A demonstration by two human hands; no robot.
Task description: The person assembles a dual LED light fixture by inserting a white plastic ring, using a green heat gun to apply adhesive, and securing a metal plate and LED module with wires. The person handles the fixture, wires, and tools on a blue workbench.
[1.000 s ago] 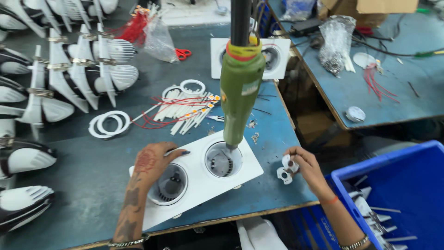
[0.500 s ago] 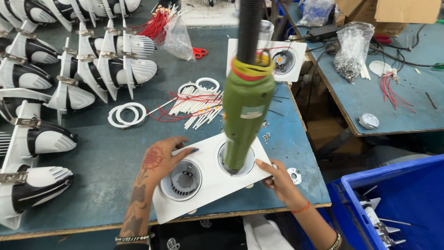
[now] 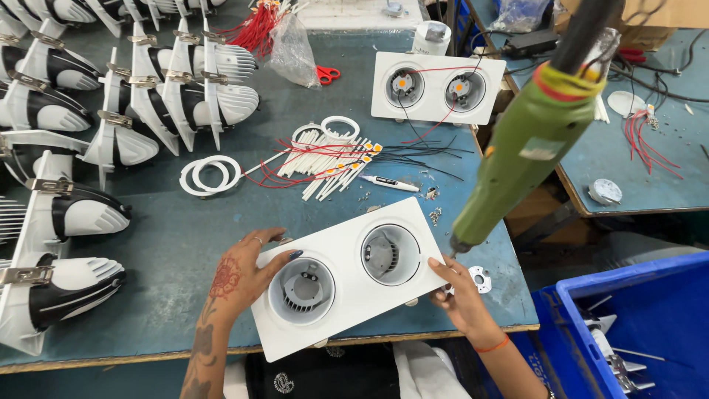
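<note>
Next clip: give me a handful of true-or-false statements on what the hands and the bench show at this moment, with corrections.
1. The left hand rests on the white twin-lamp frame. True.
2. The right hand grips the green screwdriver. False: it touches the frame's right edge; the hanging screwdriver is not held.
3. The scissors have red handles. True.
4. The blue bin stands on the bench. False: it sits beside it, lower right.
5. A second twin-lamp frame lies farther back. True.

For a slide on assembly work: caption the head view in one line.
Left hand and right hand steady a white twin downlight housing beneath a hanging green screwdriver.
</note>
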